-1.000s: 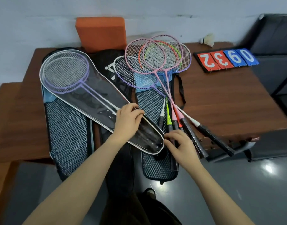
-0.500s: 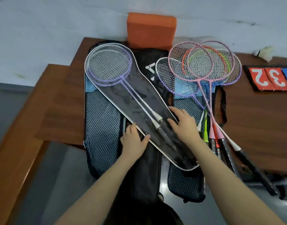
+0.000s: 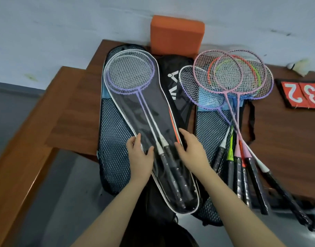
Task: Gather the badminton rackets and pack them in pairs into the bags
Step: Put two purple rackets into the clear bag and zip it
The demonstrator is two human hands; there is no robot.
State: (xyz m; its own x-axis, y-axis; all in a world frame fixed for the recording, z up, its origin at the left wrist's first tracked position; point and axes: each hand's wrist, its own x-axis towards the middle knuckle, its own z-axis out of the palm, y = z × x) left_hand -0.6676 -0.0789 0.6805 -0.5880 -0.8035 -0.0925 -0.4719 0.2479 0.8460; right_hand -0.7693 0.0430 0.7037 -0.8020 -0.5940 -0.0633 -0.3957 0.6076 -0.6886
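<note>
A clear, white-trimmed racket bag (image 3: 147,111) lies on the table with two purple rackets (image 3: 131,73) inside, heads far, black grips near. My left hand (image 3: 139,156) rests on the bag's left edge, thumb lying over the clear cover beside the grips. My right hand (image 3: 191,149) lies flat with straight fingers on the bag's right edge. To the right, several loose rackets (image 3: 231,75) in pink, purple, orange and green fan out over a mesh bag (image 3: 206,125). A second mesh bag (image 3: 114,139) lies under the clear one, and a black bag (image 3: 176,82) sits between them.
An orange block (image 3: 176,35) stands against the wall at the table's (image 3: 74,107) back edge. A shuttlecock (image 3: 298,66) and a flip scoreboard (image 3: 303,93) sit at the right. A lower wooden bench (image 3: 15,157) adjoins on the left. The bags overhang the near edge.
The clear bag has swung from a diagonal to nearly straight, over the left mesh bag. Both hands shifted along it: the left to its left edge, the right to its right edge.
</note>
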